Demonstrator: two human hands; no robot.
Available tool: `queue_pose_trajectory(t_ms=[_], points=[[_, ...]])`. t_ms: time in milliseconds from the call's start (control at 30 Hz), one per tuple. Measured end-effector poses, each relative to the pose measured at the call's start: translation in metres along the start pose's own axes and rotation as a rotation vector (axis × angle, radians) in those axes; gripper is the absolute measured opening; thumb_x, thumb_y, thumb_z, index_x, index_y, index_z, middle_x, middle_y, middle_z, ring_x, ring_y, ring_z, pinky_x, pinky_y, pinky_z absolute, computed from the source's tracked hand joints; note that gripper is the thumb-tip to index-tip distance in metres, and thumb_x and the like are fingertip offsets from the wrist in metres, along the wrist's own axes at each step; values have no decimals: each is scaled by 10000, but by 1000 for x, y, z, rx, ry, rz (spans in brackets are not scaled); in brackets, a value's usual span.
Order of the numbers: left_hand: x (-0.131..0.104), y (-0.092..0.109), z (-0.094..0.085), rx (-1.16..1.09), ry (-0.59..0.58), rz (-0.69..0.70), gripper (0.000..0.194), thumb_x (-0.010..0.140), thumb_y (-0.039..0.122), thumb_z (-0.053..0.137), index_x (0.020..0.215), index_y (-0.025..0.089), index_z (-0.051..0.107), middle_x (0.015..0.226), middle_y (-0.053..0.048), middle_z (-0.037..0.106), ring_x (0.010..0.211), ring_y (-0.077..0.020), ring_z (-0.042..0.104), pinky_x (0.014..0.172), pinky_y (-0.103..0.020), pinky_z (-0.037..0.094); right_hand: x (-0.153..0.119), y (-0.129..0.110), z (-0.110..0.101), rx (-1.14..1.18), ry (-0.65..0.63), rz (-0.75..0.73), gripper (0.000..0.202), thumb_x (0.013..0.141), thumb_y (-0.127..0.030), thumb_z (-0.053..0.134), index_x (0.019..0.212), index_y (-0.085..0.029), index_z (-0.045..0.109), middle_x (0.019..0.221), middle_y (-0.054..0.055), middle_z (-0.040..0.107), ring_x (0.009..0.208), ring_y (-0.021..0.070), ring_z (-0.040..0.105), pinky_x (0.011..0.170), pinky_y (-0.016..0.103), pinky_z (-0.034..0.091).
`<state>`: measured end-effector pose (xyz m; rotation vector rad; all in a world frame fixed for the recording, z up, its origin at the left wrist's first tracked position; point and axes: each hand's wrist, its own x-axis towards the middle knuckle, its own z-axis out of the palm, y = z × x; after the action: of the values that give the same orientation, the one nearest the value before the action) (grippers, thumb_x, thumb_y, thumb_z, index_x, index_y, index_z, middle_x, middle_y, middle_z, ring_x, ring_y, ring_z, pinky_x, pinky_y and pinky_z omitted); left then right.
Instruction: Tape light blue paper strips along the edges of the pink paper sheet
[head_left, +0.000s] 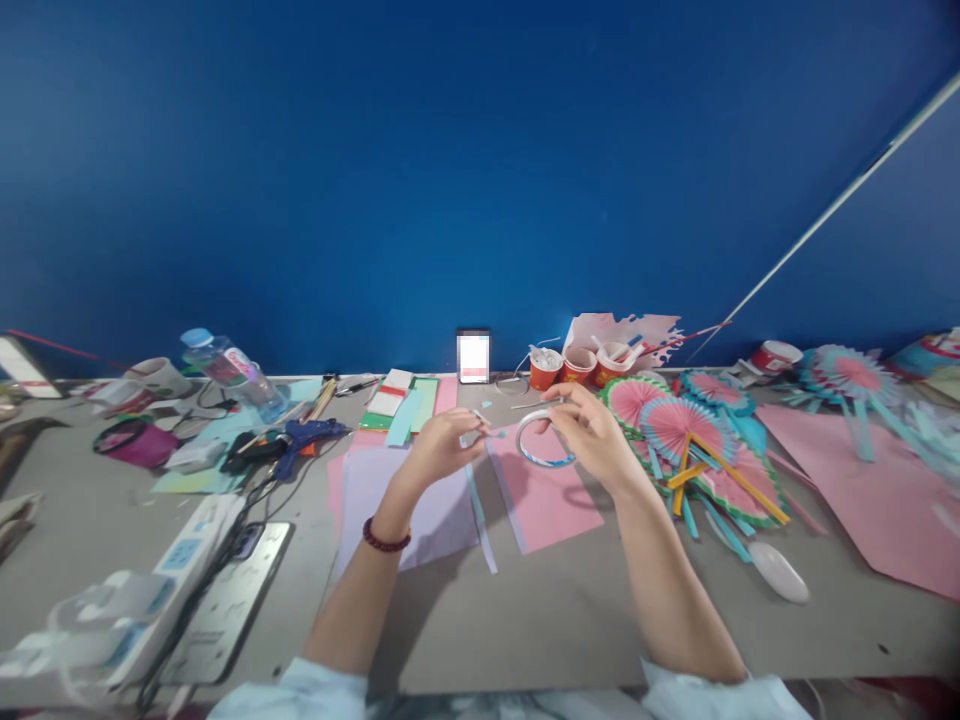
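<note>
A round white-and-blue ring [547, 463] is grasped in the right hand's [592, 435] fingers, above the pink paper sheet [559, 515] midway along the grey table [525, 620], nearer its far edge. It lies to the right of the left hand [444, 447], whose fingertips bunch; any grip is unclear. The ring has no long axis; its opening faces the person.

Your single view comes from your head, facing forward and down across the desk [555, 620] to the blue wall [420, 190] behind.
</note>
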<state>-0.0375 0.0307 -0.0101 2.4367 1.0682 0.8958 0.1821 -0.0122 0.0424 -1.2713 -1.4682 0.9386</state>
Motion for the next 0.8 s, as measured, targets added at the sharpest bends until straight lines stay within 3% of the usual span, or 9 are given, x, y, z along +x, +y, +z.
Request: queue_pose_trajectory(t_ms=[167, 267, 400, 500, 633, 800], points=[[-1, 7, 1, -267, -145, -64, 198, 793, 210, 553, 919, 225, 705, 876, -44, 681, 815, -177, 621, 721, -276, 464, 0, 2, -3, -4, -38, -8, 205, 833, -309, 490, 993, -182, 503, 696, 26, 679, 500, 101, 425, 482, 233, 282], [2, 12, 2, -442, -130, -95, 236, 856, 326, 515, 902, 217, 719, 928, -61, 686, 883, -198, 623, 809, -308, 465, -1, 1, -3, -45, -34, -17, 188, 834, -292, 484, 985, -182, 508, 696, 22, 682, 492, 104, 442, 488, 238, 295], [7, 18, 8, -672, 17, -300, 364, 890, 438, 445, 857, 220, 735, 1023, -71, 690, 1081, -247, 576, 972, -374, 398, -2, -2, 0, -64, -62, -20, 194, 814, -261, 479, 986, -183, 523, 720, 26, 692, 614, 148, 577, 557, 247, 377], [10, 17, 17, -747, 70, -419, 305, 825, 451, 552, 783, 214, 739, 1050, -78, 681, 1140, -264, 544, 995, -378, 371, -2, -2, 3, -84, -79, -18, 181, 798, -238, 475, 963, -198, 537, 712, 15, 697, 721, 172, 639, 647, 262, 434], [12, 11, 27, -681, 228, -407, 217, 715, 399, 688, 644, 196, 716, 957, -83, 651, 978, -239, 587, 895, -353, 414, -3, -1, 8, -105, -103, -43, 176, 798, -228, 475, 957, -206, 546, 720, 9, 700, 729, 165, 658, 678, 258, 458], [13, 9, 26, -523, 497, -364, 190, 685, 390, 712, 634, 207, 719, 778, -41, 571, 799, -180, 534, 773, -307, 414, -5, 2, 13, -216, -65, -76, 220, 790, -195, 455, 973, -212, 576, 741, -1, 699, 681, 154, 650, 649, 248, 451]])
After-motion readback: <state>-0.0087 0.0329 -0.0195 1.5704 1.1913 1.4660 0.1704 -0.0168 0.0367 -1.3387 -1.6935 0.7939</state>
